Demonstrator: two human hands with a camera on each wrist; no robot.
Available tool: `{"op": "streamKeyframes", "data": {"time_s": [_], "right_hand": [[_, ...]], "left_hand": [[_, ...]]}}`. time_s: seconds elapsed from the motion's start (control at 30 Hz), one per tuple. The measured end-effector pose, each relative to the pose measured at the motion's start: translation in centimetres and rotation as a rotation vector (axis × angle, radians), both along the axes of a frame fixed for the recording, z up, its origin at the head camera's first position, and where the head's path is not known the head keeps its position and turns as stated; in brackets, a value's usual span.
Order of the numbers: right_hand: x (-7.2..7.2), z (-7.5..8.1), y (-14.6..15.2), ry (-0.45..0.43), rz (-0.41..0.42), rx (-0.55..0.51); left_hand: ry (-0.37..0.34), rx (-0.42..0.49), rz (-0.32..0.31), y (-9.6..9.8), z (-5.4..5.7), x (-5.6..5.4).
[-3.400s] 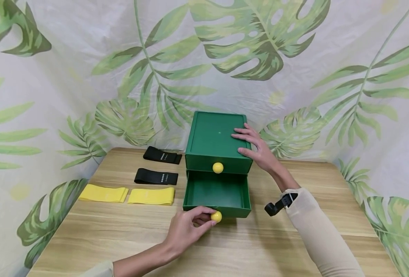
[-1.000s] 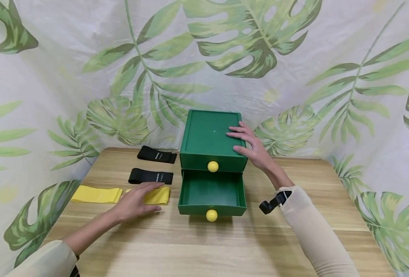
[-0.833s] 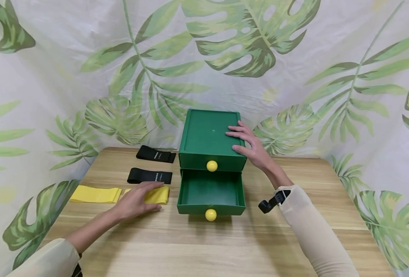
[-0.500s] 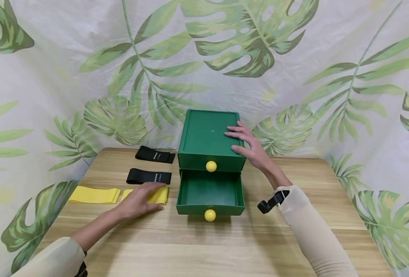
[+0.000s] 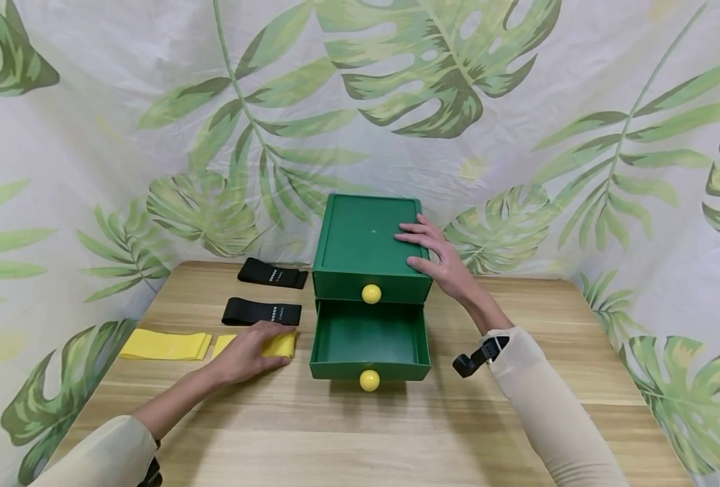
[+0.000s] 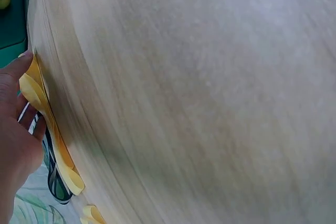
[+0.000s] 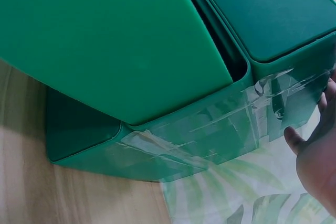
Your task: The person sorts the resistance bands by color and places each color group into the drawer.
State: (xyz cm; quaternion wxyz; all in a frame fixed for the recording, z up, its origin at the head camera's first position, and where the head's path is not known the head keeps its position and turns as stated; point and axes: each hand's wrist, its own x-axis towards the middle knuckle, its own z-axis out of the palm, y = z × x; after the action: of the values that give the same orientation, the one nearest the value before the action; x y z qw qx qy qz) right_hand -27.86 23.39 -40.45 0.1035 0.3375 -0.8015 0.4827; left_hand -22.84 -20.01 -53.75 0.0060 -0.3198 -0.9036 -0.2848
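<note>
In the head view, my left hand [image 5: 244,355] grips the right-hand yellow resistance band [image 5: 282,345], thumb on its near side and fingers on its far side. The left wrist view shows this yellow band [image 6: 44,111] bulging between thumb and fingers, its edge close to the tabletop. My right hand [image 5: 444,264] rests on the right edge of a green two-drawer box [image 5: 360,233], fingers spread over its top. The lower drawer [image 5: 340,370] is pulled out with nothing in it; the upper drawer [image 5: 335,284] is closed. Each front has a yellow knob [image 5: 369,381].
Another yellow band [image 5: 166,344] lies flat to the left. Behind the yellow pair lie two folded black bands, the nearer black band [image 5: 238,311] and the farther black band [image 5: 259,270]. The wooden table [image 5: 311,446] ends at a leaf-print curtain [image 5: 506,155].
Over the 3.4 seconds, my left hand has let go of the lower drawer's knob and moved left to the yellow resistance band. My right hand has stayed on the box.
</note>
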Motion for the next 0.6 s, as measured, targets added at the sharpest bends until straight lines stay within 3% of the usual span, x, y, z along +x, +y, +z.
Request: {"op": "streamKeyframes", "data": {"time_s": [0.2,0.6], "right_hand": [[0.0,0.0,0.0,-0.001,0.004,-0.005],[0.0,-0.2,-0.2,0.011,0.014,-0.018]], "left_hand": [[-0.011,0.071,0.024,-0.1,0.1,0.1],[0.092,0.242,0.102,-0.6,1.7,0.3]]}}
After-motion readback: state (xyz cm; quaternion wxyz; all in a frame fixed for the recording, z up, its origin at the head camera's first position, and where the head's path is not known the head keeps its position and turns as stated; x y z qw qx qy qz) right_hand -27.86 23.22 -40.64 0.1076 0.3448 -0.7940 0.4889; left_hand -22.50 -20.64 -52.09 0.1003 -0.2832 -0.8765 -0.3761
